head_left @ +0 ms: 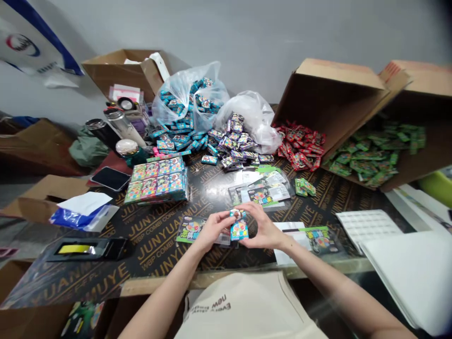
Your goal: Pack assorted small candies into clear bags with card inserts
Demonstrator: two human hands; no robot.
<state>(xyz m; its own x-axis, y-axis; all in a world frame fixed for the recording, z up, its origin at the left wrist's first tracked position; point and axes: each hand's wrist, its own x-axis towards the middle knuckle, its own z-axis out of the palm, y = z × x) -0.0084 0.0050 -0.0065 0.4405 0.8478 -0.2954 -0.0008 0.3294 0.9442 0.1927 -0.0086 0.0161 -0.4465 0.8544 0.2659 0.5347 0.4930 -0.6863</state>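
Note:
Both my hands meet over the dark printed table (148, 235), holding a small stack of little packets (239, 227) upright between them. My left hand (211, 230) pinches the stack from the left side. My right hand (262, 228) curls round it from the right. The front packet is blue with coloured dots. Under my left hand lies a flat clear bag with a green printed card (189, 229). Beyond my hands lies a loose pile of clear printed bags (263, 190).
A stack of filled display packs (157, 181) sits at left. Behind are plastic bags spilling blue packets (183, 125) and purple packets (236, 141), red packets (300, 146), and a tipped box of green packets (374, 153). A tape dispenser (84, 248) and sticker sheets (369, 223) flank me.

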